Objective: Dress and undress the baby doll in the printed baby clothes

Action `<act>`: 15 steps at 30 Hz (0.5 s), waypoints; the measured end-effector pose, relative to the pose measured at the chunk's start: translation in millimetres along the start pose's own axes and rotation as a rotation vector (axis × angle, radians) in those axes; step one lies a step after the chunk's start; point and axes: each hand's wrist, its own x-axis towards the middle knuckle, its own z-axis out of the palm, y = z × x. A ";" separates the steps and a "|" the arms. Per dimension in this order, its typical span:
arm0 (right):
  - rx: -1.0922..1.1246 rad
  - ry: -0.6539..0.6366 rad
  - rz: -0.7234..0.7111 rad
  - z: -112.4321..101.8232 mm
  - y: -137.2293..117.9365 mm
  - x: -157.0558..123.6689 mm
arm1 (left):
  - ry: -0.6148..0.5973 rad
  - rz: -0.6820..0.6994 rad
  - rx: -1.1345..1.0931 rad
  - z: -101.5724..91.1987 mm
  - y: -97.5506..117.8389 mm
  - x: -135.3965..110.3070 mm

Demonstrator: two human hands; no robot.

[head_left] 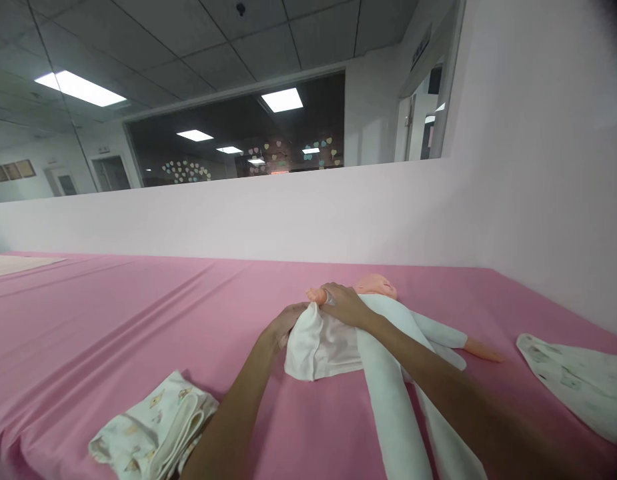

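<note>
A baby doll lies on the pink sheet in white clothing, its head at the far end. My left hand is closed at the edge of a loose white garment, which spreads beside the doll's body; some of its fingers are hidden by the cloth. Bent over the doll's near arm, my right hand has its fingers round the wrist, just behind the small doll hand. Stretched to the right is the doll's other arm. White cloth legs extend toward me, partly covered by my right forearm.
A folded patterned cloth lies at the front left of the pink sheet. At the right edge is another pale printed cloth. A white wall with a mirror or window above closes off the back.
</note>
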 end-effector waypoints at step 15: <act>0.053 0.015 0.007 5.0 1.1 -6.1 | 0.467 0.125 0.446 -18.3 -0.3 12.3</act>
